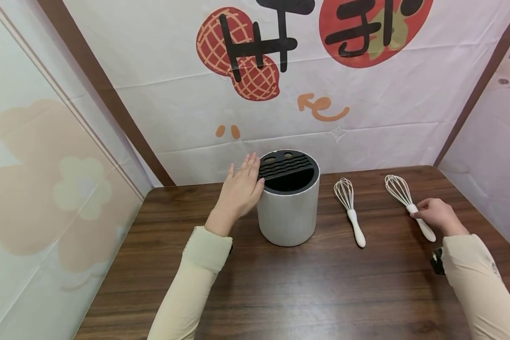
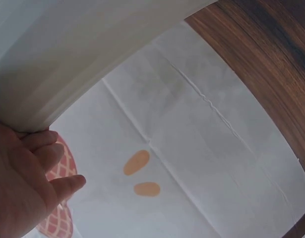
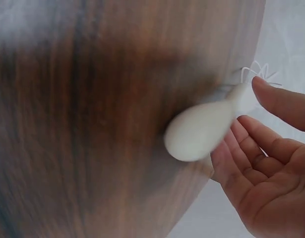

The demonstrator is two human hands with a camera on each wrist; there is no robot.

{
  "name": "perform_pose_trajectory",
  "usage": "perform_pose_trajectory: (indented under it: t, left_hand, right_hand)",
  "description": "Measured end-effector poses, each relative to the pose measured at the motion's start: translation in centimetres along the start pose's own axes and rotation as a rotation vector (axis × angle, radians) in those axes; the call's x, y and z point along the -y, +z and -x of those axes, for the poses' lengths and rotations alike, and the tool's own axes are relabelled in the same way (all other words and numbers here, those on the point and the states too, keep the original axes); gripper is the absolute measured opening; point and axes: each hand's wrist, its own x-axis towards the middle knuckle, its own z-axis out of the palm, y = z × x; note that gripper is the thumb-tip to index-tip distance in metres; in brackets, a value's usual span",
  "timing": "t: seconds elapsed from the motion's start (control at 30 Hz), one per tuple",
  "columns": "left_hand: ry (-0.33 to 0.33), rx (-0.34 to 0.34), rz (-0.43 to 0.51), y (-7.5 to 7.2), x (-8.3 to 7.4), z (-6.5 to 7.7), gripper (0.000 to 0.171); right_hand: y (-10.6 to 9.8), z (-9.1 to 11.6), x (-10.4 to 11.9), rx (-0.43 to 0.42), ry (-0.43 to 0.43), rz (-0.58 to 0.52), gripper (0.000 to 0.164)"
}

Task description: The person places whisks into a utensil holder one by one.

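Note:
A white round utensil holder with a slotted black lid stands near the back of the table. My left hand rests on its left side with fingers fairly straight; the left wrist view has those fingers against the pale wall. On the right, my right hand pinches a white whisk where handle meets wires. Its rounded handle lies between thumb and fingers in the right wrist view, close over the wood. A second white whisk lies between the holder and that hand.
The dark wooden table ends at the back against a white printed cloth. More cloth rises along the left side, and a pale sheet along the right.

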Motion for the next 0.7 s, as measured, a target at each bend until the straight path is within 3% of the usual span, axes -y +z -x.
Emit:
perform_pose_trajectory:
  t: [0.23, 0.6, 0.7]
  left_hand:
    - [0.006, -0.003, -0.002, -0.2, 0.1, -0.1, 0.058]
    - [0.001, 0.006, 0.013, -0.2, 0.0, 0.0, 0.058]
    - [0.001, 0.005, 0.012, -0.2, -0.1, 0.1, 0.058]
  right_hand:
    - [0.6, -0.3, -0.3, -0.02, 0.069, -0.055, 0.04]
    - [1.1, -0.2, 0.1, -0.08, 0.098, -0.102, 0.034]
    - [1.3, -0.2, -0.1, -0.081, 0.13, -0.162, 0.037]
